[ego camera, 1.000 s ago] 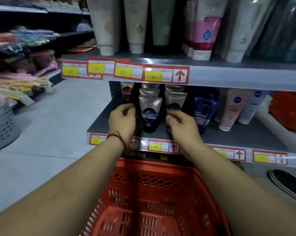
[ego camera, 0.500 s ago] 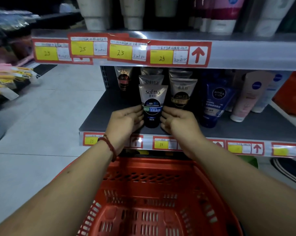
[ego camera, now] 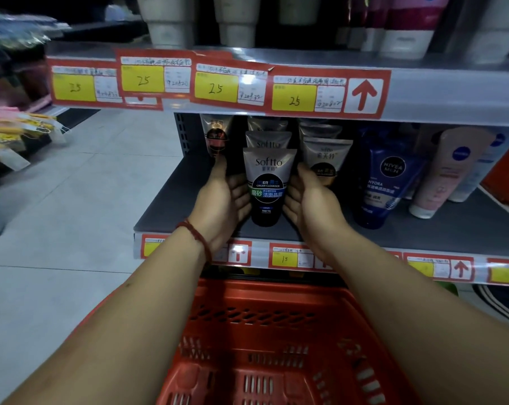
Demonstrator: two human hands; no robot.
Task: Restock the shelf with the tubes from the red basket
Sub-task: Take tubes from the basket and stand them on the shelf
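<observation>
Cupping the front Softto tube (ego camera: 267,185) at centre frame, the left hand (ego camera: 222,200) and right hand (ego camera: 307,200) flank it, fingers (ego camera: 241,197) spread and resting against its sides rather than clamped. The tube stands cap-down near the front edge of the lower shelf (ego camera: 171,206), heading a row of like tubes (ego camera: 268,140). The red basket (ego camera: 271,346), at the bottom of the frame, shows no tubes in the part visible (its near end is cut off). The likely risk is toppling: a tall tube on a narrow cap could tip forward off the shelf into the basket if one hand lets go unevenly, or lean back and knock over the row behind. A sideways nudge could also disturb the gold-labelled tube (ego camera: 325,162) just right of it.
</observation>
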